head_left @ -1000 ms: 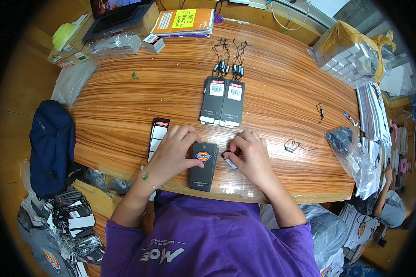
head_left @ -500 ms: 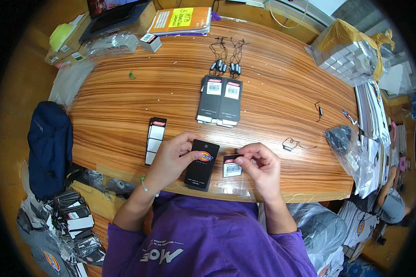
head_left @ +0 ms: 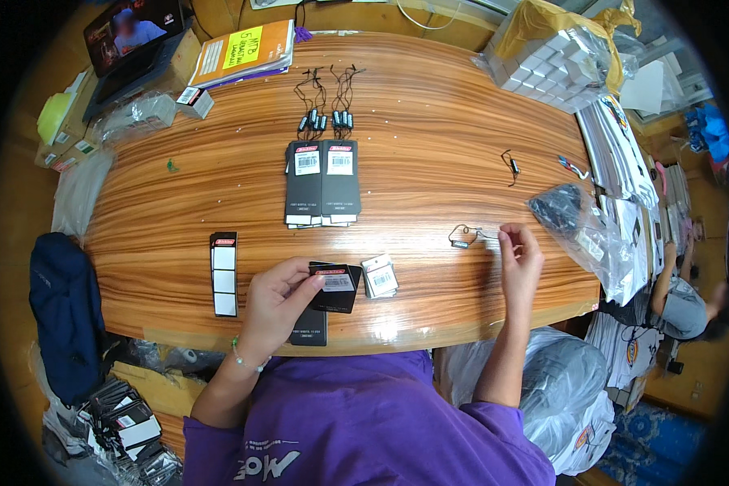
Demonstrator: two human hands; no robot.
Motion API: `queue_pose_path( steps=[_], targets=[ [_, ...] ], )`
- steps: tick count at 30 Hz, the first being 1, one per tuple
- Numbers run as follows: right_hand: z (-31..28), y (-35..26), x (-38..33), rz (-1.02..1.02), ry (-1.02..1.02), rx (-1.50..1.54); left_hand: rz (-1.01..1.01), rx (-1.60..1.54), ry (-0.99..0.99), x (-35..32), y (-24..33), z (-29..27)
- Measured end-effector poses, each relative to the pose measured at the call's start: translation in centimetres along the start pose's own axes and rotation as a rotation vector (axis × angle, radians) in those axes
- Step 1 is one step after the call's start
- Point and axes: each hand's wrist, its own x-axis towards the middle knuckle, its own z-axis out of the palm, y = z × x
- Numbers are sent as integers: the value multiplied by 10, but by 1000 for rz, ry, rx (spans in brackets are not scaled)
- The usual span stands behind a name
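Head view: left hand (head_left: 277, 301) fingers pinch a black hang tag (head_left: 338, 287) over the surface's (head_left: 429, 121) near edge; right hand (head_left: 520, 261) fingers close on a loop string (head_left: 462, 236). Two finished stacks (head_left: 322, 182) lie mid-surface; this tag unstrung.

left hand (head_left: 277, 301) pinched a black hang tag (head_left: 336, 287); right hand (head_left: 520, 261) reached a looped string (head_left: 464, 236) on the wooden table (head_left: 429, 121).

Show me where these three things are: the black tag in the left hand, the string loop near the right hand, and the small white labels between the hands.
black tag (head_left: 338, 290), head view, its lower body
string loop (head_left: 462, 236), head view, the loop
white labels (head_left: 380, 277), head view, top label
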Motion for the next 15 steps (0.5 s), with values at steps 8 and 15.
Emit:
queue_pose_path(
  steps=[8,15],
  targets=[
    [4,17,6,-37,-109,-25,-30,-70,-81,4,-4,10],
    [24,10,12,-91,-207,-163,-27,-40,-60,2,-1,7]
  ],
)
